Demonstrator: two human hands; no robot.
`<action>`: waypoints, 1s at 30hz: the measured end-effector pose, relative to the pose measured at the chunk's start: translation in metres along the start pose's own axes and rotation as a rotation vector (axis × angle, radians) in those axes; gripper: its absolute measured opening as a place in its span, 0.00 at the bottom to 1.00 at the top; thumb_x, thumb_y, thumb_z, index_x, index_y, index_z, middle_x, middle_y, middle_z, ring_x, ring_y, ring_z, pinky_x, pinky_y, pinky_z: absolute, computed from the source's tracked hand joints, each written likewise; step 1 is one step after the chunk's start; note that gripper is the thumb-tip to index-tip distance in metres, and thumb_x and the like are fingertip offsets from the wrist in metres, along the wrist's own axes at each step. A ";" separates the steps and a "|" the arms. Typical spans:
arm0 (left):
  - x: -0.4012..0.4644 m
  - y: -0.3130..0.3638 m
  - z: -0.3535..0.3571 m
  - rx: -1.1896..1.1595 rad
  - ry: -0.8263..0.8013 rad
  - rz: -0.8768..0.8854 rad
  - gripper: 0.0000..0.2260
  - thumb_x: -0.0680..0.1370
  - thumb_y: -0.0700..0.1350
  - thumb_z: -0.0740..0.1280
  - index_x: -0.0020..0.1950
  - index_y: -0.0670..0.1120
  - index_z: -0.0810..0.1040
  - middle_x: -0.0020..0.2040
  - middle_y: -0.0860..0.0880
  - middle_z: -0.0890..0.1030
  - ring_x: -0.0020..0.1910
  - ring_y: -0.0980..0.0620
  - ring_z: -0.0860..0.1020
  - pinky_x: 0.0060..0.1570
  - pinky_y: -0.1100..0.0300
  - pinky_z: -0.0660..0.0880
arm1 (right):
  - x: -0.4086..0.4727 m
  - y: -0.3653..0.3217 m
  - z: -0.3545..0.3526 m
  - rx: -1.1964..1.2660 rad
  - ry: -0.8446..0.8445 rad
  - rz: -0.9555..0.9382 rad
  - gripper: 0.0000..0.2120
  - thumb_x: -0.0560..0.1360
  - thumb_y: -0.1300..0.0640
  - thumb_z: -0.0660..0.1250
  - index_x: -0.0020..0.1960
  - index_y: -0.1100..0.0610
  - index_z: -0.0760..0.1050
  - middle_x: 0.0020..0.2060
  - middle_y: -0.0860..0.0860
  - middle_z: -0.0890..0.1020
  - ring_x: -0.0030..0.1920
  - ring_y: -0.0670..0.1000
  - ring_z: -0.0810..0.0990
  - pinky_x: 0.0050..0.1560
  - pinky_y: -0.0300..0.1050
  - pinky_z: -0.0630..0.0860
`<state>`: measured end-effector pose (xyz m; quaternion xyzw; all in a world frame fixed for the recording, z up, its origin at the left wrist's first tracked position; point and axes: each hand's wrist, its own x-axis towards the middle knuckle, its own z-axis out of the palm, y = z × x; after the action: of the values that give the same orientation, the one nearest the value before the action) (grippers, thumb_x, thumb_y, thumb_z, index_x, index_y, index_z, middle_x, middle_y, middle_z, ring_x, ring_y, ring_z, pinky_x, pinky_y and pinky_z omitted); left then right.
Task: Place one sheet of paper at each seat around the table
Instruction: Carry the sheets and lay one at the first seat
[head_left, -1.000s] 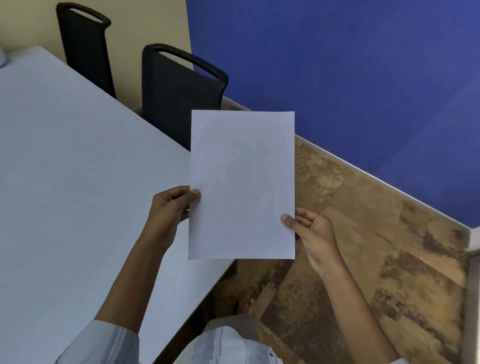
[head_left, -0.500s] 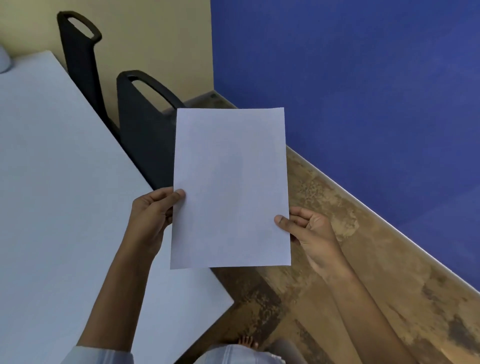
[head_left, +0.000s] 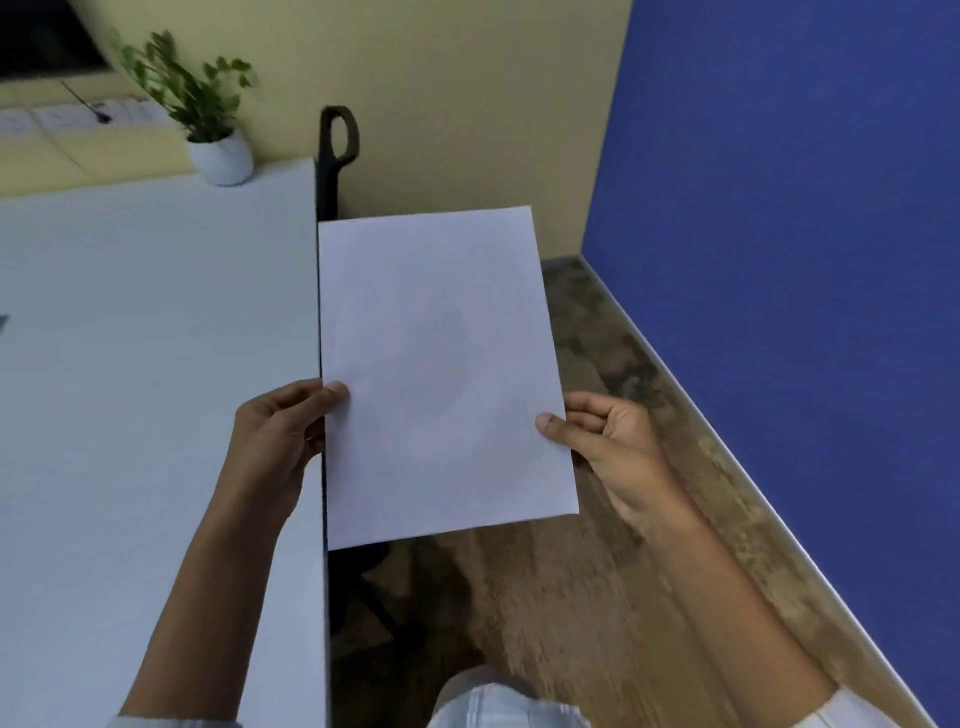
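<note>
So the person is standing at the long edge of the white table (head_left: 145, 364), holding the sheet of paper (head_left: 441, 374) up in both hands out over the floor, just past the table's right edge. The left hand (head_left: 275, 441) is pinching the sheet's left edge, thumb on top, and that hand is hanging right over the table edge. The right hand (head_left: 608, 441) is pinching the opposite edge, thumb on the face, fingers curled behind. The sheet's long axis is running away from the person, roughly in line with the table edge, and the tabletop is lying directly to the left of it. So I'm guessing the left hand is the one leading any slide onto the surface, being nearer.

The paper itself is looking blank, flat, no creases; can't tell if it's one sheet or a few. A black chair (head_left: 337, 150) is poking up beyond it, tucked against the table, and a potted plant (head_left: 208, 114) is sitting at the far end.
</note>
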<state>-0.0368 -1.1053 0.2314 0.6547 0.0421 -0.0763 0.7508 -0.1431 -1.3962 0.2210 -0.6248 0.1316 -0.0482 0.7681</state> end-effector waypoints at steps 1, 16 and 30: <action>0.001 0.004 0.001 -0.002 -0.003 0.003 0.05 0.75 0.41 0.72 0.47 0.43 0.86 0.47 0.45 0.87 0.44 0.50 0.86 0.38 0.63 0.80 | 0.009 -0.004 0.002 -0.029 0.010 -0.016 0.07 0.70 0.59 0.77 0.48 0.53 0.85 0.48 0.53 0.88 0.48 0.53 0.88 0.42 0.42 0.83; 0.200 0.029 0.052 -0.042 0.440 0.106 0.05 0.75 0.41 0.71 0.44 0.47 0.88 0.47 0.47 0.88 0.43 0.51 0.86 0.43 0.58 0.79 | 0.348 -0.046 0.021 -0.066 -0.373 0.017 0.07 0.70 0.63 0.78 0.45 0.55 0.84 0.45 0.53 0.89 0.46 0.53 0.88 0.43 0.41 0.83; 0.403 0.072 0.097 0.010 0.758 0.099 0.06 0.75 0.41 0.71 0.44 0.48 0.87 0.47 0.47 0.88 0.43 0.51 0.86 0.44 0.55 0.77 | 0.648 -0.087 0.082 -0.112 -0.686 0.096 0.09 0.70 0.61 0.77 0.49 0.56 0.84 0.46 0.52 0.89 0.47 0.53 0.88 0.43 0.42 0.84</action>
<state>0.3691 -1.2159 0.2498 0.6415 0.2846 0.2075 0.6814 0.5091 -1.4919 0.2282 -0.6388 -0.1025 0.2078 0.7336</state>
